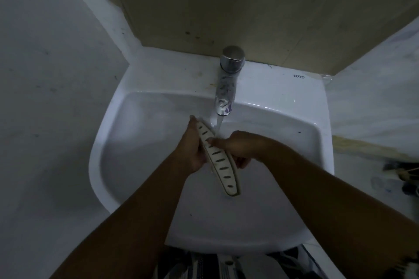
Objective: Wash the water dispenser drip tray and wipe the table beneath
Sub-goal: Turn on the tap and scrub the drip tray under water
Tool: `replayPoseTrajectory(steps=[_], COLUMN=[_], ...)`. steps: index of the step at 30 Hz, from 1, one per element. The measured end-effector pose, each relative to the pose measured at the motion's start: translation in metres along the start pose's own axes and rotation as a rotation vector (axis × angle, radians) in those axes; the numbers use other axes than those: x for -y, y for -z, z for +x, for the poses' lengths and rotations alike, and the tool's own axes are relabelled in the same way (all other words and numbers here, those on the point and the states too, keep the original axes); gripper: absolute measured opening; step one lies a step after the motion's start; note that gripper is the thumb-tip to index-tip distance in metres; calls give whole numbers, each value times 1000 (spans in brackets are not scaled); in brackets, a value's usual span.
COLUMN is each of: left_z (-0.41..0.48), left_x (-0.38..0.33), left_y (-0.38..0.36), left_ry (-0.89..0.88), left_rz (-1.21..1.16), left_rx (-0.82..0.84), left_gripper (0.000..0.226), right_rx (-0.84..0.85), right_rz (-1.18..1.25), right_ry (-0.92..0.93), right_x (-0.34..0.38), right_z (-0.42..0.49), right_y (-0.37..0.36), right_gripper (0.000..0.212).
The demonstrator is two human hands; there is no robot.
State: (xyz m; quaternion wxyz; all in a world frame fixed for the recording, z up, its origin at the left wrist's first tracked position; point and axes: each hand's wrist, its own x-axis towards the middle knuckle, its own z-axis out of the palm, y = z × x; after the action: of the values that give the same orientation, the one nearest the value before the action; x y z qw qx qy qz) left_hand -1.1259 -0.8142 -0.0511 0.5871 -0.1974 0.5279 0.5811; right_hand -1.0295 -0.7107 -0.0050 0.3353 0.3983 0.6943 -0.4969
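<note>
The drip tray (221,162) is a long, curved white grille with dark slots, held on edge over the white sink (140,142). My left hand (192,149) grips its left side, fingers reaching its far end. My right hand (238,146) holds it from the right, thumb pressed on the slotted face. Water runs from the chrome tap (227,79) in a thin stream (218,123) onto the tray's far end. The tray's near end sticks out free below both hands.
A beige wall panel rises behind the tap. Pale walls close in on the left and right. Dark cluttered items (403,172) lie at the right edge. Patterned fabric (226,265) shows below the sink's front rim.
</note>
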Motion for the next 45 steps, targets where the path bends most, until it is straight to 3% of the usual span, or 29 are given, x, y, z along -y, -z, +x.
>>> replayPoseTrajectory(steps=[7, 10, 13, 16, 19, 21, 27, 32, 37, 41, 45], left_z=[-8, -11, -7, -2, -6, -7, 0, 7, 13, 18, 28], left_x=[23, 29, 27, 27, 28, 32, 22, 15, 3, -2, -10], left_y=[-16, -14, 0, 7, -2, -5, 6, 4, 2, -6, -6], left_ry=[-14, -71, -63, -59, -14, 39, 101, 36, -1, -60, -121], left_rz=[196, 179, 143, 184, 254, 256, 74, 4, 48, 39, -66], left_rx=[-122, -141, -145, -119, -53, -25, -39, -83, -181, -230, -205], left_gripper=[77, 67, 69, 70, 67, 66, 46, 50, 69, 72, 71], right_rx=[-395, -321, -231, -257, -401, -488, -398, -578, -599, -613, -503], right_rz=[-168, -160, 123, 248, 380, 320, 83, 86, 367, 412, 435], right_ry=[14, 164, 254, 287, 257, 282, 349, 499, 408, 283, 186], right_x=[-5, 2, 4, 1, 0, -1, 12, 4, 8, 3, -1], right_z=[23, 29, 21, 18, 22, 26, 13, 10, -2, 1, 2], right_y=[-24, -29, -32, -32, -31, -31, -47, -66, -58, -52, -50], right_gripper=[77, 53, 45, 39, 35, 32, 36, 32, 19, 30, 43])
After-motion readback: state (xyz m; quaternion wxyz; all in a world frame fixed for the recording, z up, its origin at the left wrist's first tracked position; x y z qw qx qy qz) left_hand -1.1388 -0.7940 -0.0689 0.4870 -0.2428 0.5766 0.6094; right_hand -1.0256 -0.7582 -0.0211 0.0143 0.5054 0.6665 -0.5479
